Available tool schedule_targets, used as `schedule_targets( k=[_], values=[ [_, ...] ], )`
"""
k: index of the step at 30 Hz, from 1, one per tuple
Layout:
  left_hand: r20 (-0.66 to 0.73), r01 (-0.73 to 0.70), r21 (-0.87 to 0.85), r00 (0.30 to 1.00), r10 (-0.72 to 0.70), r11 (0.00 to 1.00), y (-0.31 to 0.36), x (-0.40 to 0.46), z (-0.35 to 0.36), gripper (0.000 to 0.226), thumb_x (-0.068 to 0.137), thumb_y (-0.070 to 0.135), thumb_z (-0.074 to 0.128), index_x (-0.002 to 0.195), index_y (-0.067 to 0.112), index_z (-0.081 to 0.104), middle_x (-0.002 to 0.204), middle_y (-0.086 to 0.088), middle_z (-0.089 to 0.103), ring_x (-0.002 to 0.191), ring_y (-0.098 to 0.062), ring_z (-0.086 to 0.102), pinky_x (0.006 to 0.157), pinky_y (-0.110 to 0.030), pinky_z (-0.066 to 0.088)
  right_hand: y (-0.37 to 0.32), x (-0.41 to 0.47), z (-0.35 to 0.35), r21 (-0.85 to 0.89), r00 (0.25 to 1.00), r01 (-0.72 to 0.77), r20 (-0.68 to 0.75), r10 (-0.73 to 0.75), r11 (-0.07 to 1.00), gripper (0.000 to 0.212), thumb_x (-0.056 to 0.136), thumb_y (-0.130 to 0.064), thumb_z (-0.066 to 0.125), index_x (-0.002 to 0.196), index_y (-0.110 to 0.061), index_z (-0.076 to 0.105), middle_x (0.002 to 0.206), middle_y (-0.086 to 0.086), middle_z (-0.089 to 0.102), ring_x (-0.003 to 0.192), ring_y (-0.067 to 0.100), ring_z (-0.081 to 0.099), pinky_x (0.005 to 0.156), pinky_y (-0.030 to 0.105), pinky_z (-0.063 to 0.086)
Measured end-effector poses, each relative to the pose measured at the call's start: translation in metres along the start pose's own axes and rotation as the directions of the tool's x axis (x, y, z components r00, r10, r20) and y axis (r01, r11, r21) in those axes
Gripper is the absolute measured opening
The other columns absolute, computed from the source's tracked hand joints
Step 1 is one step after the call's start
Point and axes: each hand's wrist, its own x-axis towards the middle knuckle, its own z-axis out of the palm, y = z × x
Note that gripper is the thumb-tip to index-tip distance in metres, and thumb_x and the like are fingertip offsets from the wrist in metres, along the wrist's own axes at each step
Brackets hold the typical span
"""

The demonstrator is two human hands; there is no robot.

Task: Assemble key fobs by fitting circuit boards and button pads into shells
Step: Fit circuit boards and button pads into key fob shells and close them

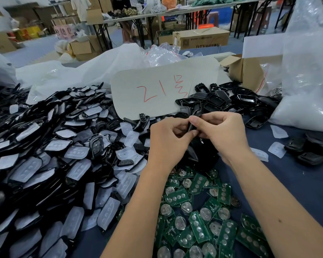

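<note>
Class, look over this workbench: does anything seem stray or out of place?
Yes. A few translucent button pads lie scattered on the blue cloth to the right, apart from the big pile of pads and shells on the left.

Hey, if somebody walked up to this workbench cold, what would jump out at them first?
Probably the big heap of black key fob shells with translucent white button pads filling the left side. Next, the scatter of green circuit boards with round coin cells under the forearms. In the middle, the left hand and right hand pinch a small black shell piece before a grey card with red writing.
</note>
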Motion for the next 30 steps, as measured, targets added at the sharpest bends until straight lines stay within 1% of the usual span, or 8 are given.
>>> schedule_targets(
  k=[3, 6, 9, 11, 15, 22, 27, 30],
  values=[
    [-0.005, 0.035, -0.088, 0.999, -0.035, 0.996, 0.001, -0.001, -0.001, 0.034, 0.082, 0.012, 0.083, 0.083, 0.045, 0.075, 0.074, 0.019, 0.073, 0.067, 0.0, 0.07, 0.064, -0.013, 0.054, 0.001, 0.003, -0.003, -0.082, 0.999, 0.026, 0.045, -0.023, 0.996, 0.043, 0.066, -0.063, 0.086, 0.084, -0.025, 0.081, 0.077, 0.004, 0.079, 0.071, 0.026, 0.078, 0.073, 0.048, 0.066],
    [0.033, 0.111, -0.184, 0.994, -0.107, 0.977, 0.0, 0.0, -0.004, 0.028, 0.085, 0.008, 0.081, 0.09, 0.035, 0.079, 0.074, 0.006, 0.077, 0.067, -0.013, 0.076, 0.068, -0.032, 0.065, 0.001, 0.006, -0.011, -0.067, 0.995, 0.026, 0.095, -0.02, 0.997, 0.038, 0.08, -0.064, 0.075, 0.095, -0.029, 0.081, 0.085, -0.001, 0.079, 0.071, 0.021, 0.078, 0.066, 0.034, 0.062],
    [0.056, 0.124, -0.179, 0.992, -0.116, 0.976, -0.001, 0.001, -0.006, 0.023, 0.084, 0.009, 0.082, 0.097, 0.029, 0.081, 0.077, 0.004, 0.078, 0.07, -0.016, 0.076, 0.073, -0.04, 0.065, 0.0, 0.01, -0.018, -0.025, 0.979, 0.044, 0.2, -0.038, 0.999, 0.019, 0.1, -0.04, 0.067, 0.117, -0.037, 0.076, 0.093, -0.004, 0.074, 0.069, 0.018, 0.072, 0.058, 0.024, 0.054],
    [0.071, 0.095, -0.139, 0.994, -0.086, 0.986, -0.001, 0.002, -0.007, 0.027, 0.082, 0.01, 0.083, 0.096, 0.034, 0.082, 0.077, 0.009, 0.077, 0.07, -0.012, 0.074, 0.072, -0.034, 0.064, -0.001, 0.01, -0.019, -0.011, 0.96, 0.067, 0.272, -0.061, 0.998, 0.024, 0.104, -0.027, 0.064, 0.125, -0.033, 0.074, 0.096, 0.002, 0.074, 0.068, 0.016, 0.065, 0.056, 0.023, 0.051],
    [0.054, 0.062, -0.078, 0.997, -0.058, 0.995, -0.001, 0.001, -0.007, 0.029, 0.077, 0.009, 0.087, 0.096, 0.03, 0.082, 0.08, 0.016, 0.075, 0.073, 0.002, 0.069, 0.069, -0.014, 0.052, -0.002, 0.008, -0.02, -0.04, 0.935, 0.129, 0.337, -0.108, 0.991, 0.021, 0.103, -0.013, 0.063, 0.116, -0.021, 0.078, 0.09, 0.004, 0.077, 0.066, 0.009, 0.063, 0.06, 0.02, 0.052],
    [-0.048, 0.104, -0.182, 0.992, -0.115, 0.978, -0.002, 0.004, -0.013, 0.026, 0.073, 0.008, 0.091, 0.092, 0.022, 0.081, 0.087, 0.005, 0.077, 0.081, -0.01, 0.072, 0.081, -0.032, 0.062, -0.001, 0.01, -0.021, 0.141, 0.938, 0.09, 0.322, -0.132, 0.986, 0.016, 0.102, -0.008, 0.063, 0.104, -0.011, 0.079, 0.093, 0.016, 0.076, 0.08, 0.022, 0.072, 0.075, 0.023, 0.059],
    [-0.051, 0.094, -0.2, 0.993, -0.106, 0.975, -0.003, 0.004, -0.015, 0.022, 0.074, 0.005, 0.09, 0.087, 0.02, 0.081, 0.082, 0.004, 0.076, 0.078, -0.011, 0.072, 0.078, -0.029, 0.061, 0.0, 0.01, -0.021, 0.18, 0.931, 0.069, 0.343, -0.128, 0.981, 0.014, 0.099, -0.011, 0.066, 0.105, -0.011, 0.079, 0.094, 0.017, 0.076, 0.081, 0.021, 0.073, 0.076, 0.024, 0.059],
    [-0.021, 0.109, -0.23, 0.993, -0.117, 0.967, -0.003, 0.004, -0.017, 0.024, 0.073, 0.003, 0.09, 0.083, 0.022, 0.079, 0.078, 0.002, 0.077, 0.074, -0.011, 0.071, 0.076, -0.028, 0.06, -0.001, 0.009, -0.023, 0.166, 0.914, 0.074, 0.383, -0.133, 0.983, 0.022, 0.088, -0.013, 0.077, 0.109, -0.01, 0.077, 0.099, 0.016, 0.078, 0.084, 0.023, 0.074, 0.078, 0.025, 0.06]
  ],
)
